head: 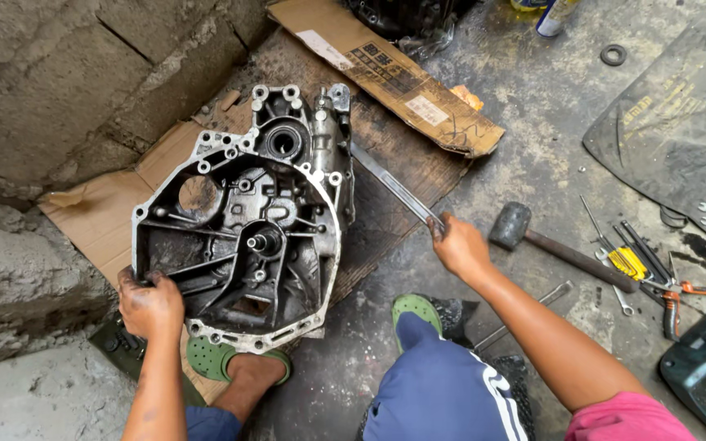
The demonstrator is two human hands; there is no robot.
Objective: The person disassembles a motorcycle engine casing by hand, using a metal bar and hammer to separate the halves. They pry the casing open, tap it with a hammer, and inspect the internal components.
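The gearbox housing [243,220] lies open side up on cardboard [116,204] on the floor, hemmed by a stone wall [51,90] on the left; open concrete lies to the right. It is grey, oily and ringed with bolt holes. The left hand [149,304] grips its lower-left rim. The right hand [461,245] has its fingers closed on a long flat bar [394,189] reaching the housing's right edge, near a hammer [561,245].

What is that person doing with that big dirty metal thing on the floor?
A person crouches over a greasy gearbox housing that lies on flattened cardboard. The left hand grips the housing's lower left rim. The right hand holds a long flat metal bar whose far end reaches the housing's right side. A rubber mallet and pliers lie on the concrete floor beside them, untouched.
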